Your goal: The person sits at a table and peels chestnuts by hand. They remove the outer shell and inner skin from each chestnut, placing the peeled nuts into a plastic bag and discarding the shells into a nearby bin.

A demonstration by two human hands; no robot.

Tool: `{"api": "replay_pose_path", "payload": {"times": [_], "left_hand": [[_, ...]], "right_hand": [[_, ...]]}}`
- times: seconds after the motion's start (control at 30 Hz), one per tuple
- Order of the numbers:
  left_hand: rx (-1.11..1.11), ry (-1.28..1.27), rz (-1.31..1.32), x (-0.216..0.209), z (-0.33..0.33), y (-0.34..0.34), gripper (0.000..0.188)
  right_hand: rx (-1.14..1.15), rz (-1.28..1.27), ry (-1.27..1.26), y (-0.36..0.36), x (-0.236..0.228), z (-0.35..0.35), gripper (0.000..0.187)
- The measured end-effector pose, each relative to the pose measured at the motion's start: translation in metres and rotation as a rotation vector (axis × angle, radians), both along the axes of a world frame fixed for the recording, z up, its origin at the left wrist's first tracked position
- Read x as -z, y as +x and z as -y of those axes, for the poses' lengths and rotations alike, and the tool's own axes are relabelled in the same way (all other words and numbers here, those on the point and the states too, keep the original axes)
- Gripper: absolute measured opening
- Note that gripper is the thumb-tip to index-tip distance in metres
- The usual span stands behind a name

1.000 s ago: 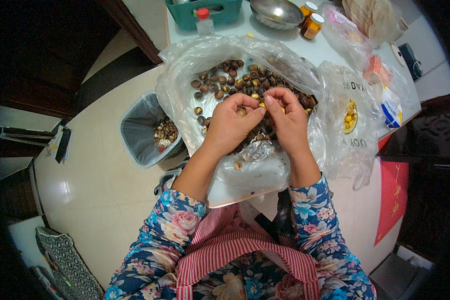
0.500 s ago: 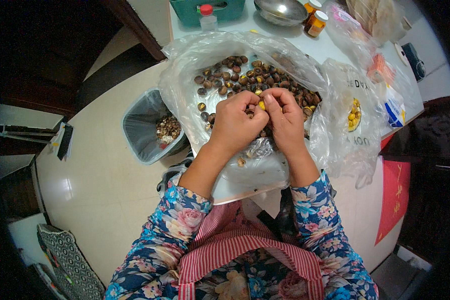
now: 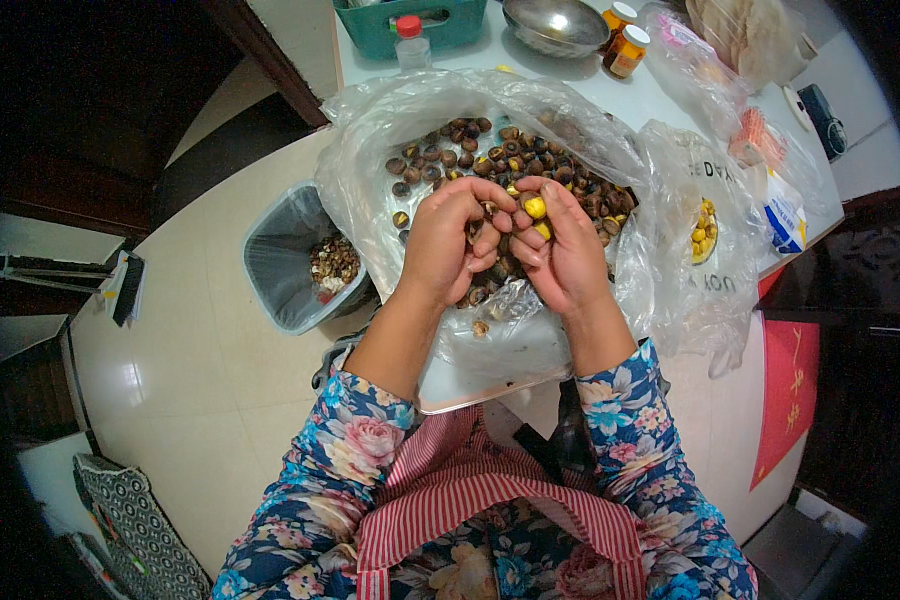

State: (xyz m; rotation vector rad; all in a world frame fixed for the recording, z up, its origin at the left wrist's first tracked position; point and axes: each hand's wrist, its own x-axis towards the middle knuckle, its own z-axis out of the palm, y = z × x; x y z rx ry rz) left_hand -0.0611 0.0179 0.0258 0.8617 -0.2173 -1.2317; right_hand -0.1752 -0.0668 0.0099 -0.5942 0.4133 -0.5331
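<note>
Over a pile of brown-shelled chestnuts [image 3: 450,158], my two hands are close together. My right hand [image 3: 568,255] pinches a peeled yellow chestnut [image 3: 535,207] between thumb and fingers; a second yellow piece [image 3: 543,230] shows lower in the same fingers. My left hand [image 3: 438,238] is closed beside it, fingers curled, with brown shell [image 3: 487,208] showing among them; its exact extent is hidden. The pile lies in a spread clear plastic bag [image 3: 362,118] on a white table. To the right, another printed plastic bag [image 3: 670,190] has several peeled yellow chestnuts [image 3: 705,235] on it.
Left of the table stands a lined grey bin [image 3: 260,255] with shell scraps. At the back are a green basket [image 3: 410,35], a red-capped bottle [image 3: 411,50], a metal bowl [image 3: 555,28] and brown jars [image 3: 625,52]. The table's near edge [image 3: 490,396] faces me.
My hands have drawn slightly apart and turned, my left hand shifting left. The yellow chestnut, partly hidden between both hands before, now shows clearly in my right fingers.
</note>
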Motion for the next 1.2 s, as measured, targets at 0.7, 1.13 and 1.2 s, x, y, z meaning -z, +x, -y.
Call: {"api": "replay_pose_path", "payload": {"times": [0.7, 1.13, 1.2], "left_hand": [[0.071, 0.116, 0.183, 0.002, 0.000, -0.002, 0.017], [0.006, 0.078, 0.062, 0.006, 0.005, -0.010, 0.004], [-0.039, 0.059, 0.049, 0.006, 0.006, -0.015, 0.005]], "right_hand": [[0.000, -0.328, -0.650, -0.008, -0.011, 0.003, 0.023], [0.287, -0.352, -1.020, 0.001, 0.008, -0.010, 0.019], [0.292, -0.353, -0.987, 0.001, 0.008, -0.009, 0.019]]}}
